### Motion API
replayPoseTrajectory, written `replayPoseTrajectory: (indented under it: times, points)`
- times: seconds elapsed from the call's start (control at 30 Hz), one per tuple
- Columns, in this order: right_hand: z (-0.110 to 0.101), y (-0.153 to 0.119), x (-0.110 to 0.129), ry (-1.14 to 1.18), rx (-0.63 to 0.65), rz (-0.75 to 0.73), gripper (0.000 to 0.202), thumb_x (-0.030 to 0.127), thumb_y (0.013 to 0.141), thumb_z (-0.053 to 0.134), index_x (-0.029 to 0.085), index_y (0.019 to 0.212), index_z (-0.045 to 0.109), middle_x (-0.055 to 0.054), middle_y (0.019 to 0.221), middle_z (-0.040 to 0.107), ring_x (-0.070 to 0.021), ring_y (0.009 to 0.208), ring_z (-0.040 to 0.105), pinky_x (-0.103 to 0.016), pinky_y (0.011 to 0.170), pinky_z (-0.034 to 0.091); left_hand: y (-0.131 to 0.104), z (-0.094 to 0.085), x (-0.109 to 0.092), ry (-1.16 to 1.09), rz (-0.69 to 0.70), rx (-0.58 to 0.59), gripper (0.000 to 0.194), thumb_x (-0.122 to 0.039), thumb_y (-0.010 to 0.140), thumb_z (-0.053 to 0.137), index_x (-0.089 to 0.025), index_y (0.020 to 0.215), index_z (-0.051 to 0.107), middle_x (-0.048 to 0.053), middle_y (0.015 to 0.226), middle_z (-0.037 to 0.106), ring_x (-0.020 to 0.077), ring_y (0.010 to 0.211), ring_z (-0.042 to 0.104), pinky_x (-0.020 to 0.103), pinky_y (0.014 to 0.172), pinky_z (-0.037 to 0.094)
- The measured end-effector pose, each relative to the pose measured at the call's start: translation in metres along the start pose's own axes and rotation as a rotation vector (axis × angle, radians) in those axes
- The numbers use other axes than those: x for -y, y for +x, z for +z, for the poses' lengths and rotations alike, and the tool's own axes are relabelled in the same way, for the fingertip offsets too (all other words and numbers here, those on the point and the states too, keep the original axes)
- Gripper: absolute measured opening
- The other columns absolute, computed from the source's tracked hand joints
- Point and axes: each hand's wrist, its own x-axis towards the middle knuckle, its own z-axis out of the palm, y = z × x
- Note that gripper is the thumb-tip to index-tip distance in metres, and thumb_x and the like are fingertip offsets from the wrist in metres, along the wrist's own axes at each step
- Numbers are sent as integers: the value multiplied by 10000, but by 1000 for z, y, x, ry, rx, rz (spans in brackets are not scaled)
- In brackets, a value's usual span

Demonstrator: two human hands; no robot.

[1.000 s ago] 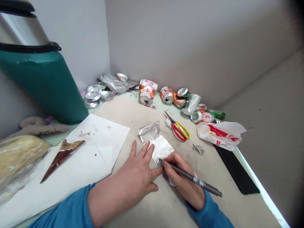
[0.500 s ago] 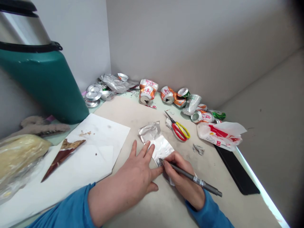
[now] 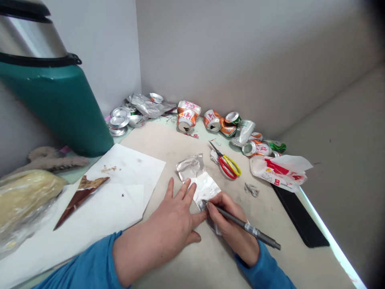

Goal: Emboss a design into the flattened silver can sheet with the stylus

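Note:
A thin silvery metal sheet [image 3: 200, 176], creased at its far end, lies on the beige table covering. My left hand [image 3: 173, 218] rests with fingers spread, its fingertips on the sheet's left edge. In my right hand [image 3: 230, 218] is a dark grey pen [image 3: 249, 228], gripped between thumb and fingers. The pen's tip touches the near part of the sheet; part of the sheet is hidden under my right hand. Beyond that hand lie scissors [image 3: 229, 165] with one red and one yellow handle, blades pointing away.
Cut drink cans [image 3: 187, 116] and round can ends [image 3: 118, 121] line the back. At left stand a green bottle [image 3: 60, 108], white paper [image 3: 126, 200] and a brown wrapper piece [image 3: 80, 198]. On the right are a tissue pack [image 3: 276, 170], a black flat object [image 3: 300, 216] and crumpled foil [image 3: 252, 190].
Almost nothing differs. The pen tip stays on the metal sheet with at most a tiny shift, and the whole view has moved very slightly.

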Motion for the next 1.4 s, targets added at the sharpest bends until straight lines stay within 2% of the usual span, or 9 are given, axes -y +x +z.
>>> replayPoseTrajectory:
  times: [0.37, 1.2, 1.4]
  points:
    - [1, 0, 2, -11, -21, -5, 117, 286, 878, 508, 214, 785, 508, 46, 655, 525, -104, 581, 488, -222, 544, 376, 0, -2, -1, -23, -4, -34, 499, -415, 784, 653, -273, 1248, 538, 226, 1449, 326, 419, 1353, 192, 723, 986, 149]
    - [3, -2, 2, -46, -71, 10, 143, 331, 880, 508, 217, 794, 507, 32, 648, 539, -121, 576, 500, -229, 539, 383, 0, -2, 0, -23, -1, -31, 500, -423, 785, 650, -281, 1251, 537, 245, 1444, 321, 420, 1350, 198, 712, 989, 154]
    - [4, -1, 3, -45, -94, 5, 141, 326, 872, 513, 216, 784, 508, 26, 640, 538, -124, 572, 498, -228, 532, 387, -1, 0, 0, -52, 0, -62, 499, -404, 775, 668, -280, 1243, 546, 221, 1438, 350, 420, 1345, 223, 720, 991, 143]
